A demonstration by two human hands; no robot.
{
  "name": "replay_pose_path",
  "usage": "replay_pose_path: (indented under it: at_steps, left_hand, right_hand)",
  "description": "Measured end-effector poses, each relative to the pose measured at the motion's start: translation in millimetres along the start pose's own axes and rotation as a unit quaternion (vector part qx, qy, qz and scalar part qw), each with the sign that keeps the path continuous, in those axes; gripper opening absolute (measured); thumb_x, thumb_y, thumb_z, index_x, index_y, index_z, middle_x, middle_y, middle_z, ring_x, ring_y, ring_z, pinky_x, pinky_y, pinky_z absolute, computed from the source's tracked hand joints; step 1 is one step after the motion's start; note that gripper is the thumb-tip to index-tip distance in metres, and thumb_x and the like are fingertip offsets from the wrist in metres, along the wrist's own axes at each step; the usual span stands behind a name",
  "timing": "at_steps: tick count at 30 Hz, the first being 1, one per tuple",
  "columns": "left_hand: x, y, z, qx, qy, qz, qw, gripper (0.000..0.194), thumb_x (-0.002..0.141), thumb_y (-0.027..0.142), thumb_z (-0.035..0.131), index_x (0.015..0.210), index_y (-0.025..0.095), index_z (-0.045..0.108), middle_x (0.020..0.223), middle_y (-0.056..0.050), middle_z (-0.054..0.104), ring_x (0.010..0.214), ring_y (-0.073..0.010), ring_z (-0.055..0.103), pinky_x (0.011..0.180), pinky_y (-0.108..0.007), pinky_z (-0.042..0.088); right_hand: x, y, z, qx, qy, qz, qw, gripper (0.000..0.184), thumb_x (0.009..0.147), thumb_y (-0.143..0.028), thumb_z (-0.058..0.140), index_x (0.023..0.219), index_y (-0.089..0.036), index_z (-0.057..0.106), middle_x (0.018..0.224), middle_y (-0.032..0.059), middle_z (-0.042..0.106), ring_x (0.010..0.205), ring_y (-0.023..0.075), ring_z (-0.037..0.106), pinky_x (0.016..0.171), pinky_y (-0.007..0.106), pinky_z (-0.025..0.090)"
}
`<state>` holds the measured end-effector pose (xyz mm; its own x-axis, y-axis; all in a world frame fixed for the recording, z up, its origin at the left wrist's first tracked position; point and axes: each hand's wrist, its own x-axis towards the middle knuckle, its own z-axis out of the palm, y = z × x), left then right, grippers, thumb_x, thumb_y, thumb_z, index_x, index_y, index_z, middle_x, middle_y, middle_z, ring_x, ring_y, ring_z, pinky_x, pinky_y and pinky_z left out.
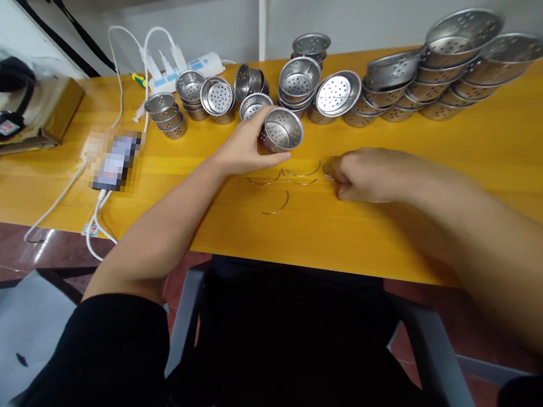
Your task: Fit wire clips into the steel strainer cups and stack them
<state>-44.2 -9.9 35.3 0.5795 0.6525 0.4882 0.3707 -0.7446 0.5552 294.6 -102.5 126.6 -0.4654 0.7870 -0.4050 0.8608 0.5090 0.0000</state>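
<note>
My left hand (pixel 249 143) is closed around the side of a small perforated metal cup (pixel 283 131), whose open mouth faces up toward me. To the right, my right hand (pixel 359 174) is curled into a pinch above the table. A thin curved wire (pixel 328 174) pokes out from its fingertips; the rest of it is hidden in the hand. Between the two hands several loose bent wires lie on the wood, among them a front one (pixel 281 206) and a left one (pixel 264 182).
Stacked perforated cups line the back, with tall stacks (pixel 458 44) at right and smaller ones (pixel 166 111) at left. A power strip (pixel 189 67) with white cables, a phone (pixel 116 161) and a cardboard box (pixel 57 109) occupy the left of the wooden table (pixel 536 153).
</note>
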Motion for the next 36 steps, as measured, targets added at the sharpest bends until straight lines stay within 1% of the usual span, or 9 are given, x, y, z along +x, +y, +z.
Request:
replay_pose_path:
  at_steps: [4,10,14,20,24,26,28,32,36]
  left_hand:
    - [0.2,-2.4,1.5,0.003,0.003,0.003,1.0,0.092,0.102,0.065,0.102,0.175,0.031,0.058,0.166,-0.016,0.077,0.158,-0.0448,0.082,0.144,-0.069,0.065]
    - [1.9,-7.2,0.0,0.021,0.021,0.002,1.0,0.089,0.101,0.072,0.103,0.168,0.029,0.063,0.16,-0.014,0.08,0.156,-0.046,0.082,0.146,-0.072,0.063]
    - [2.8,-8.9,0.2,0.017,0.033,0.001,0.999,0.087,0.102,0.077,0.102,0.165,0.03,0.065,0.157,-0.012,0.081,0.157,-0.0462,0.082,0.146,-0.074,0.062]
    - [2.7,-9.8,0.7,0.027,0.039,0.006,0.999,0.091,0.104,0.081,0.1,0.17,0.03,0.063,0.162,-0.015,0.079,0.163,-0.0486,0.079,0.151,-0.076,0.058]
    - [2.5,-17.2,2.7,0.024,0.063,0.013,0.998,0.106,0.1,0.094,0.098,0.175,0.033,0.055,0.17,-0.015,0.073,0.166,-0.0473,0.077,0.147,-0.071,0.063]
    - [2.4,-20.4,4.4,0.013,0.075,0.012,0.997,0.111,0.096,0.102,0.097,0.173,0.033,0.054,0.17,-0.015,0.072,0.163,-0.0459,0.079,0.142,-0.067,0.067]
    - [2.2,-21.9,6.0,0.012,0.082,0.004,0.997,0.114,0.094,0.105,0.097,0.172,0.034,0.054,0.169,-0.015,0.072,0.161,-0.0447,0.081,0.14,-0.065,0.07]
    - [1.2,-24.0,9.8,0.021,0.077,0.001,0.997,0.114,0.1,0.106,0.091,0.179,0.036,0.048,0.171,-0.015,0.07,0.161,-0.043,0.08,0.14,-0.064,0.069]
    - [2.2,-37.8,14.9,-0.018,0.081,0.027,0.996,0.113,0.108,0.102,0.084,0.186,0.033,0.041,0.177,-0.018,0.066,0.164,-0.0417,0.078,0.141,-0.06,0.069]
  right_hand:
    - [2.8,4.6,5.6,0.008,0.012,-0.018,1.0,0.012,0.108,-0.034,0.081,0.102,-0.024,0.076,0.097,0.0116,0.078,0.085,0.0289,0.069,0.072,0.039,0.039]
    - [0.5,0.6,-2.7,0.021,0.025,-0.02,0.999,0.02,0.113,-0.024,0.08,0.098,-0.023,0.068,0.104,0.0155,0.079,0.09,0.0285,0.066,0.08,0.04,0.043]
    - [-3.3,-3.1,-13.8,0.052,0.025,-0.006,0.998,0.027,0.113,-0.02,0.083,0.094,-0.024,0.065,0.098,0.0114,0.08,0.085,0.0254,0.063,0.082,0.04,0.045]
    - [0.6,-9.0,-18.0,0.03,-0.034,-0.003,0.999,0.035,0.113,-0.017,0.075,0.08,-0.024,0.066,0.079,0.0066,0.072,0.072,0.0231,0.059,0.074,0.043,0.041]
    - [5.4,-20.4,-17.7,0.007,-0.04,0.023,0.999,0.023,0.107,-0.021,0.085,0.086,-0.022,0.077,0.084,0.0103,0.076,0.079,0.0288,0.069,0.076,0.043,0.043]
    - [4.4,-24.5,-17.5,-0.001,-0.029,0.019,0.999,0.009,0.11,-0.025,0.084,0.103,-0.019,0.086,0.104,0.0176,0.085,0.091,0.0343,0.076,0.078,0.043,0.045]
    - [1.7,-24.5,-17.2,-0.004,-0.015,0.007,1.0,0.013,0.115,-0.026,0.079,0.116,-0.016,0.088,0.117,0.0225,0.088,0.099,0.0366,0.079,0.08,0.044,0.046]
    - [-3.8,-10.8,-18.7,0.036,0.015,0.008,0.999,0.003,0.113,-0.02,0.079,0.11,-0.019,0.079,0.102,0.0155,0.084,0.091,0.0307,0.074,0.084,0.043,0.045]
    - [-4.6,11.3,-23.9,0.104,0.093,-0.006,0.99,0.016,0.106,-0.019,0.08,0.098,-0.025,0.067,0.092,0.0086,0.079,0.08,0.0253,0.067,0.082,0.042,0.047]
